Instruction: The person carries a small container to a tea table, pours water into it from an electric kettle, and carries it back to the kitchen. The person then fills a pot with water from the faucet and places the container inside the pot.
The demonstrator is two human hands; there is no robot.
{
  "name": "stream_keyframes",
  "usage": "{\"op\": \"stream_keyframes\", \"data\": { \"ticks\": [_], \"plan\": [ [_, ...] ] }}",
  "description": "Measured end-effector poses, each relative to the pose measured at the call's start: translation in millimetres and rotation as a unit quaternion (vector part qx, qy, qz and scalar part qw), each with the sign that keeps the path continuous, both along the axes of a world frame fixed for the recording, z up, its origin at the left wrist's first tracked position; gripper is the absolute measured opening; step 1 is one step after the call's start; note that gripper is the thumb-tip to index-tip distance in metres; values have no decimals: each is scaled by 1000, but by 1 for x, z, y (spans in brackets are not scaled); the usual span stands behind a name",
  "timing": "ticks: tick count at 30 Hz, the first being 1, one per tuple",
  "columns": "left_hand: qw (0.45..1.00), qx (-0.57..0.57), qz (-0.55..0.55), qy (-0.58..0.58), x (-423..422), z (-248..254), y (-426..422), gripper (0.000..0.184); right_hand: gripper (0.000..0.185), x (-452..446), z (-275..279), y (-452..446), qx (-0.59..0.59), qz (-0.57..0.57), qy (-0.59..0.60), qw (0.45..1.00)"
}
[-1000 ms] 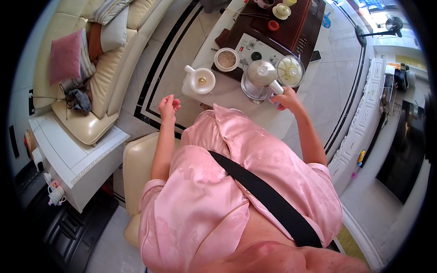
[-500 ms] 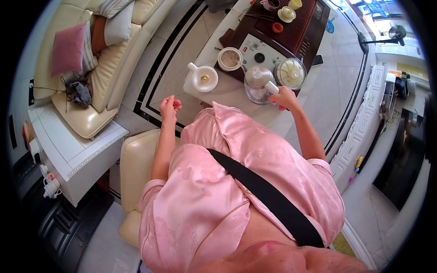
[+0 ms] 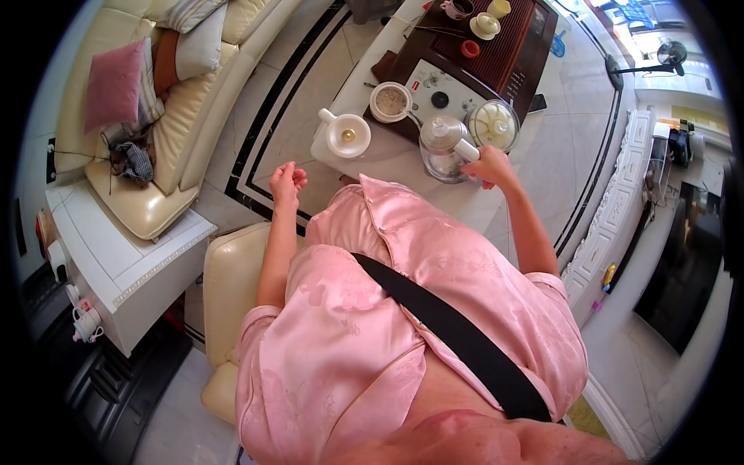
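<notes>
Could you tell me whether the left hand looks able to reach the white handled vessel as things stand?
Probably yes: the left hand looks empty, and nothing visible stands between it and the white handled vessel.

Daylight glares white at two o'clock; glints mark the jug [image 3: 442, 155], sheen the sofa [image 3: 194, 116] at ten. Fisheye bends the edges into black corners.

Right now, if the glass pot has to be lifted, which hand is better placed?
Probably the right hand: its fingers are at the white handle of the glass pot. The left hand looks empty but hangs well away from it, nearer the white cup.
</notes>
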State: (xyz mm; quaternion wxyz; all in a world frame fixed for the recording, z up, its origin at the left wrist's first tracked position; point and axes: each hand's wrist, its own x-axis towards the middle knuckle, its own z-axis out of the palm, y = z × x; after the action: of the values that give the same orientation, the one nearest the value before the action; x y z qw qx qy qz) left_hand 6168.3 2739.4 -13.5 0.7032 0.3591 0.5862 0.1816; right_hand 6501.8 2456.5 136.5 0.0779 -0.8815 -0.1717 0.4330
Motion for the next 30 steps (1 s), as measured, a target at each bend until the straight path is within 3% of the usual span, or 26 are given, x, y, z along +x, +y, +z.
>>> {"op": "stream_keyframes", "data": {
  "ticks": [21, 30],
  "plan": [
    [999, -5, -42, -10, 34, 14, -7, 14, 36, 10, 6, -5, 12, 23, -24, 999],
    [978, 18, -209, 1, 87, 20, -29, 16, 34, 7, 9, -10, 17, 10, -25, 999]
  ]
}}
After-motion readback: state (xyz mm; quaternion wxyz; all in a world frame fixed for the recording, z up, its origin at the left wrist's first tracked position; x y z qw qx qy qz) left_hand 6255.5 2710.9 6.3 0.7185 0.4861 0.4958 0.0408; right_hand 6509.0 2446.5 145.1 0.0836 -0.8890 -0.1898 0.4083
